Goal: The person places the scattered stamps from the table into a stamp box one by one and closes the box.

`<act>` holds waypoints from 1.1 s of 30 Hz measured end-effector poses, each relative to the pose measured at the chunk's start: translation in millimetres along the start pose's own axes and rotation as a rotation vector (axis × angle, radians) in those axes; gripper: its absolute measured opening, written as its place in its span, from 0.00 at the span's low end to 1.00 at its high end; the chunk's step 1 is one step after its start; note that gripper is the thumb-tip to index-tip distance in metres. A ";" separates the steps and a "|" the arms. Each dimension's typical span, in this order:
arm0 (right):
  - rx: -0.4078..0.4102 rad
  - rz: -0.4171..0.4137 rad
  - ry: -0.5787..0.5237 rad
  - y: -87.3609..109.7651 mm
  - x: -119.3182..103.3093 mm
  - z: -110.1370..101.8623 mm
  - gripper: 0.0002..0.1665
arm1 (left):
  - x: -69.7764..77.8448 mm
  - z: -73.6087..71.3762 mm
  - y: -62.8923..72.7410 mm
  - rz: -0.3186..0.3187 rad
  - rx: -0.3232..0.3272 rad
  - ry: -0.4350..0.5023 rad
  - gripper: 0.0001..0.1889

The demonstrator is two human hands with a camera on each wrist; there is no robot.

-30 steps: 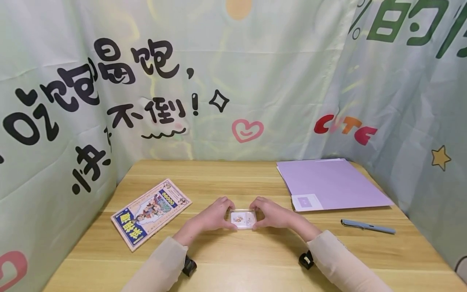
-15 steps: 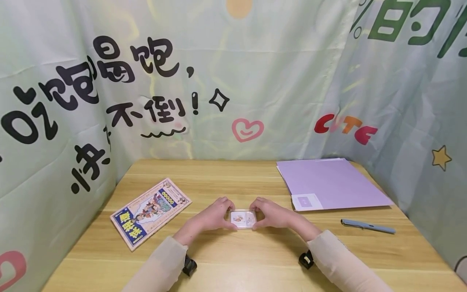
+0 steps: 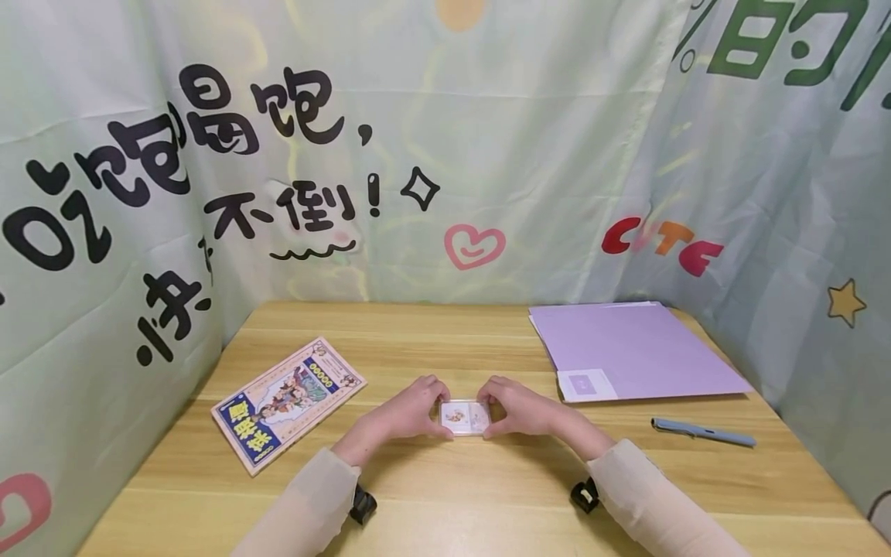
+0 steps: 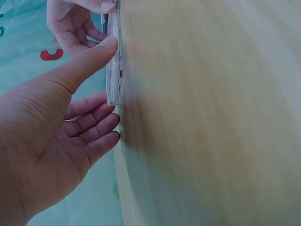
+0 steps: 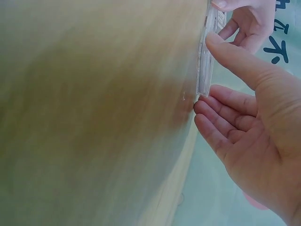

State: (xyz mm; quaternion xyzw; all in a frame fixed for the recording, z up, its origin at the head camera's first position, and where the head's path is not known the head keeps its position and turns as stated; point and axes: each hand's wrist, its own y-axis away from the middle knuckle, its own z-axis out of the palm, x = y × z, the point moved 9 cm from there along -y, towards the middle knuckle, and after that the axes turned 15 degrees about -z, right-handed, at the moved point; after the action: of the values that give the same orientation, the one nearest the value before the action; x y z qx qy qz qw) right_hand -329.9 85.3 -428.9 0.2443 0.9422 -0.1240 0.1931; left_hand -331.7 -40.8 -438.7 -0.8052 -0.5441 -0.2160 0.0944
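A small flat clear plastic case (image 3: 464, 418) with pale printed pictures inside lies at the middle of the wooden table (image 3: 473, 495). My left hand (image 3: 411, 410) holds its left end, thumb at the near edge and index finger at the far one. On the opposite end, my right hand (image 3: 518, 408) pinches it the same way. Seen edge-on in the left wrist view, the clear case (image 4: 114, 70) lies close along the tabletop, the thumb on its near side. The right wrist view shows the case's transparent layered edge (image 5: 203, 70), with the other fingers loosely bent beside it.
A pink-bordered comic booklet (image 3: 288, 406) lies to the left. At the back right is a purple folder (image 3: 633, 348) with a white label, and a blue pen (image 3: 703, 432) lies in front of it. Printed cloth (image 3: 529, 170) hangs around the table's back and sides.
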 end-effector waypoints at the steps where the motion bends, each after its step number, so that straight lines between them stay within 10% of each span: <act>1: 0.000 -0.001 0.001 0.0 0.0 0.2 0.30 | 0.1 -0.1 0.2 -0.001 0.000 -0.003 0.30; 33: -0.010 -0.013 -0.002 -5.9 -1.9 -1.2 0.27 | 2.1 -0.3 -1.9 0.012 0.004 -0.053 0.30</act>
State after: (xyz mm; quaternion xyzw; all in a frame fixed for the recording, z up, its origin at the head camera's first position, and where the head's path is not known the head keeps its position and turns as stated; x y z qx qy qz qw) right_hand -331.8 79.8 -426.2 0.2369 0.9442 -0.1208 0.1944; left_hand -332.8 -38.5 -437.6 -0.8137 -0.5420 -0.1929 0.0830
